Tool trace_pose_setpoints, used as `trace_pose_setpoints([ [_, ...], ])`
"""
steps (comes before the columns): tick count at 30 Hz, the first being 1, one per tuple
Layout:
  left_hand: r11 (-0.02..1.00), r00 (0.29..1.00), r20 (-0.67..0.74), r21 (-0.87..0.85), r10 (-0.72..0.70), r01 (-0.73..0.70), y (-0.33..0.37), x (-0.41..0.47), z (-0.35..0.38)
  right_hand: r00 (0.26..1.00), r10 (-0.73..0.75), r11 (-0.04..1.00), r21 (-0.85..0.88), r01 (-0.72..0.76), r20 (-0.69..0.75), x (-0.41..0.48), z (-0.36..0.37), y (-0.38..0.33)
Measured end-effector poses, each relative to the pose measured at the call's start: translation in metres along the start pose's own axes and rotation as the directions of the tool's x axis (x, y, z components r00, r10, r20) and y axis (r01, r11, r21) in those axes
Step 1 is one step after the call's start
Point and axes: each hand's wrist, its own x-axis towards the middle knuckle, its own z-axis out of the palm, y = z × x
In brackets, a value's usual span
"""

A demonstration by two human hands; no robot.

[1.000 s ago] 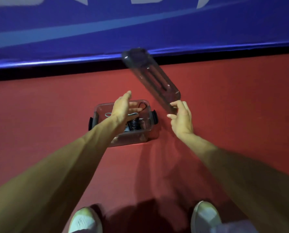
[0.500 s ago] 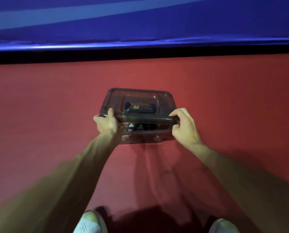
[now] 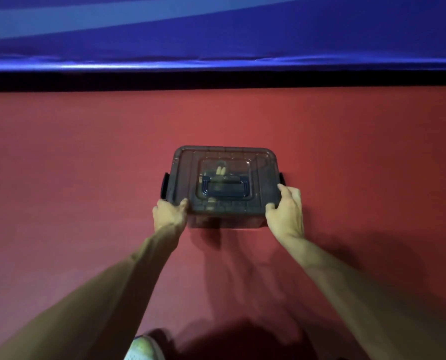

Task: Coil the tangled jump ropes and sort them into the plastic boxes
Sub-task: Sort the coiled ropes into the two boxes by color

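A smoky see-through plastic box point(image 3: 206, 222) stands on the red floor, and its lid point(image 3: 185, 175) now lies flat on top. The lid has a dark blue handle point(image 3: 225, 189), and dark blue clips sit on the box's left and right sides. Coiled jump ropes point(image 3: 220, 170) show dimly through the lid. My left hand point(image 3: 169, 215) grips the lid's near left corner, thumb on top. At the near right corner my right hand point(image 3: 285, 210) holds the lid, fingers along its right edge.
The red floor point(image 3: 87, 178) spreads all around the box. A blue padded wall point(image 3: 216, 35) with a black strip at its base runs across the back. One of my pale shoes point(image 3: 145, 348) shows at the bottom edge.
A second ago my right hand held the lid tilted up in the air. Both hands brought it down onto the box, and it now sits flat on the rim.
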Motion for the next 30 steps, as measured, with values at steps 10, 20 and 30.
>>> trace_pose_setpoints([
  [10, 0.985, 0.985, -0.062, 0.062, 0.163, -0.159, -0.004, 0.008, -0.003, 0.998, 0.048, 0.996, 0.079, -0.045, -0.034, 0.017, 0.006, 0.010],
  [20, 0.996, 0.999, 0.031, -0.085, 0.039, -0.036, 0.005, 0.007, -0.015, 0.962, 0.269, 0.922, 0.299, -0.246, -0.038, 0.029, 0.010, 0.011],
  [30, 0.784, 0.948, 0.233, -0.537, -0.217, 0.311, 0.014, 0.030, -0.025, 0.774, 0.604, 0.537, 0.621, -0.572, 0.190, 0.040, 0.015, 0.025],
])
